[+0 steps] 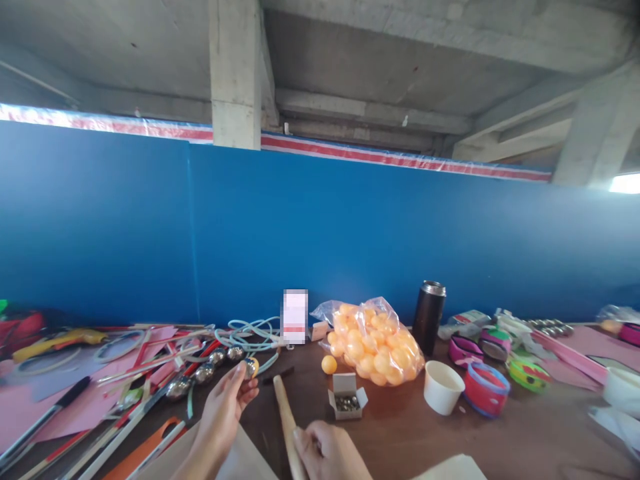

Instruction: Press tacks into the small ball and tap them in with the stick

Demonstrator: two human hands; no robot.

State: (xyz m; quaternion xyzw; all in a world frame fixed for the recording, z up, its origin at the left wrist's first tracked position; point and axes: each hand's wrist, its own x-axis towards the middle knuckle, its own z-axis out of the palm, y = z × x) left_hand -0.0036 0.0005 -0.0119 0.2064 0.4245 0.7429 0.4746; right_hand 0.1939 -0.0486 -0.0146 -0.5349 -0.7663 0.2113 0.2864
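Observation:
My left hand is raised over the near edge of the table, left of centre. Its thumb and fingers pinch a small shiny ball that looks part metallic, part yellow. To its right, my right hand is curled low in the view beside a pale wooden stick; the fingers are closed round the stick's lower part. Just beyond the right hand stands an open small white box with little metal pieces in it. A loose orange ball lies behind the box.
A clear bag of orange balls, a black bottle and a white paper cup stand right of centre. Colourful straps lie further right. Metal balls, rods and pink sheets cover the left. A blue partition rises behind.

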